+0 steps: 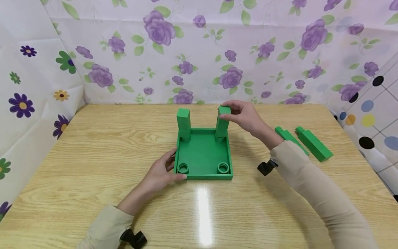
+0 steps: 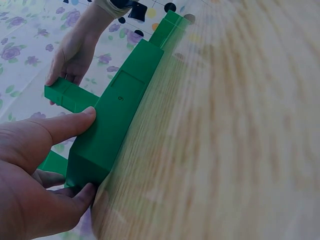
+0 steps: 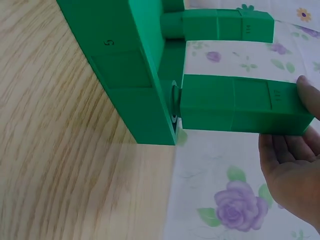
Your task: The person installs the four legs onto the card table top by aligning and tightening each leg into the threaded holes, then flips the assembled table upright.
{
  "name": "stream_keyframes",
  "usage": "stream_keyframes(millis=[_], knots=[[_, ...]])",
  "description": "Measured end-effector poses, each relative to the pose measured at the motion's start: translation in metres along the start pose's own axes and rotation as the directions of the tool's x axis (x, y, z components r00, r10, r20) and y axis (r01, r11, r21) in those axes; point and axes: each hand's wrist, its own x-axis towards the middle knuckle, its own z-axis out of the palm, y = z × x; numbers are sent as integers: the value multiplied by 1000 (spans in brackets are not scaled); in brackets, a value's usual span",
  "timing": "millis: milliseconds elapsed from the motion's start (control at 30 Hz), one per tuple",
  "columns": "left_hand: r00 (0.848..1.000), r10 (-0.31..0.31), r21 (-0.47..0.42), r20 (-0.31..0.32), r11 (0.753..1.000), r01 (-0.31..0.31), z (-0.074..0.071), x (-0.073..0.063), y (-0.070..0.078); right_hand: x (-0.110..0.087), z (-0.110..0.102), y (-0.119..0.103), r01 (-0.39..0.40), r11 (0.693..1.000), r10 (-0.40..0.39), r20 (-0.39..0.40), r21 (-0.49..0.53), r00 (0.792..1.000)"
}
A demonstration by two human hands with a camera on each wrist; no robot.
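A square green tray-like tabletop [image 1: 202, 154] lies with its raised rim upward. My left hand [image 1: 160, 175] grips its near left corner, thumb on the front wall and fingers along the left side. At the far right corner my right hand [image 1: 244, 117] pinches the top of an upright green table leg [image 1: 222, 126]. In the right wrist view that leg [image 3: 225, 104] sits at its round socket [image 3: 172, 100], with a little of its neck showing between them. Another leg [image 1: 184, 121] stands in the far left corner. Both near corners hold vacant threaded sockets [image 1: 223, 168].
Two more green legs with threaded ends, one partly behind the right forearm [image 1: 287, 138] and one beside it [image 1: 314, 143], lie on the wooden table [image 1: 93, 155] at the right. A flowered cloth [image 1: 199, 52] hangs behind the table.
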Motion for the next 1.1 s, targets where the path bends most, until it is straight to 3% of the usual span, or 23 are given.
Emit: stream_keyframes(millis=[300, 567, 833, 1100], knots=[[1000, -5, 3, -5, 1000, 5, 0, 0, 1, -2, -5, -1, -1, 1000, 0, 84, 12, 997], [1000, -7, -7, 0, 1000, 7, 0, 0, 0, -4, -7, 0, -5, 1000, 4, 86, 11, 996], [1000, -7, -8, 2, 1000, 7, 0, 0, 1, -4, -1, 4, -8, 1000, 8, 28, 14, 1000], [1000, -12, 9, -3, 1000, 12, 1, 0, 1, -3, 13, 7, 8, 1000, -7, -135, 5, 991]])
